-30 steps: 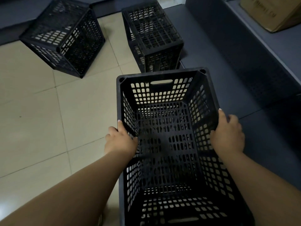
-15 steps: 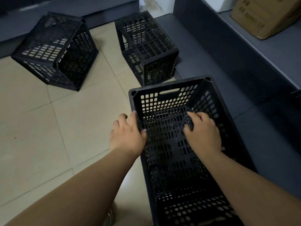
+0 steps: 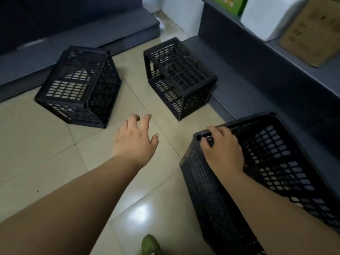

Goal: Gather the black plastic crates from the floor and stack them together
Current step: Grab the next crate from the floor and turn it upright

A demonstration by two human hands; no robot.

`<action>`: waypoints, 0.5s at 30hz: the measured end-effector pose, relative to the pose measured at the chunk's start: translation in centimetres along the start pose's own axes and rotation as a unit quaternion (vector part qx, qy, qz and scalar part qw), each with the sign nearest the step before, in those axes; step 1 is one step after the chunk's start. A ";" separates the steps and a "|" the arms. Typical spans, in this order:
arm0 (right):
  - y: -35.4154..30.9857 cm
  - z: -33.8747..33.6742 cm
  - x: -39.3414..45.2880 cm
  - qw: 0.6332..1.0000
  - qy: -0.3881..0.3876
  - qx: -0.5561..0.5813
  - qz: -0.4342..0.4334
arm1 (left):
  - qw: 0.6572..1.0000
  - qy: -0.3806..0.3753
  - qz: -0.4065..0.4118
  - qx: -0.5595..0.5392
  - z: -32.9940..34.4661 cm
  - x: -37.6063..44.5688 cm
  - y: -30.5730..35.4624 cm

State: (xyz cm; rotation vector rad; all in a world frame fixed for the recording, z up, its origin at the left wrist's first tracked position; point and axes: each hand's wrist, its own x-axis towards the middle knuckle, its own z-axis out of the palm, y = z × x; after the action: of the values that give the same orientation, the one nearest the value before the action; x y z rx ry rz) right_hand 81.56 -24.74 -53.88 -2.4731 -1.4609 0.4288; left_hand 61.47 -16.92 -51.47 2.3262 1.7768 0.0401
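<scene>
**Right now: one crate gripped, two loose on the floor**

Near crate (image 3: 287, 181) is gripped at its far left corner rim by the right hand (image 3: 223, 150), fingers curled over the edge. It stands open side up at lower right, its right side against the dark grey step (image 3: 239, 85), and runs out of frame at the bottom.

Left hand (image 3: 135, 139) is held released over the floor tiles (image 3: 46, 153), fingers spread, touching nothing.

Middle crate (image 3: 179, 78) is seen upside down, its right edge touching the step. Left crate (image 3: 79, 87) is tipped on its side, its far edge close to the low grey ledge (image 3: 22, 70) along the back.

Open tile is seen between the two loose crates and across the whole near left.

Writing: faint marks are printed on the cardboard box (image 3: 311, 32) on the upper shelf, too blurred to be read. Same goes for the green box (image 3: 230, 4). A white box (image 3: 266, 17) sits between them. No branding can be made out on the crates.

A green shoe tip (image 3: 150, 244) shows at the bottom edge.
</scene>
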 end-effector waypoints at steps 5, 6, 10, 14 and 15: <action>-8.7 1.9 4.3 0.998 0.000 0.046 -0.033 | 0.998 0.027 -0.062 0.013 -2.8 3.7 -7.9; -10.2 2.5 5.3 0.998 -0.005 0.045 -0.044 | 0.997 0.026 -0.076 0.013 -3.0 4.3 -9.3; -16.0 5.0 9.8 0.995 -0.028 0.039 -0.087 | 0.992 0.014 -0.126 0.010 -3.3 7.0 -14.8; -21.7 7.1 15.1 0.991 -0.044 0.036 -0.122 | 0.985 0.009 -0.171 0.009 -4.2 11.7 -19.7; -23.2 7.4 16.5 0.990 -0.048 0.028 -0.129 | 0.983 0.010 -0.184 0.005 -4.5 13.1 -20.7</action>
State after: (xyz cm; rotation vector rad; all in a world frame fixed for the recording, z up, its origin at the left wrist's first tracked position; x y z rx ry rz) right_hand 67.63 1.11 -54.85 -2.2071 -1.7539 0.5350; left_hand 44.66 1.46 -52.37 1.9705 2.1906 -0.0050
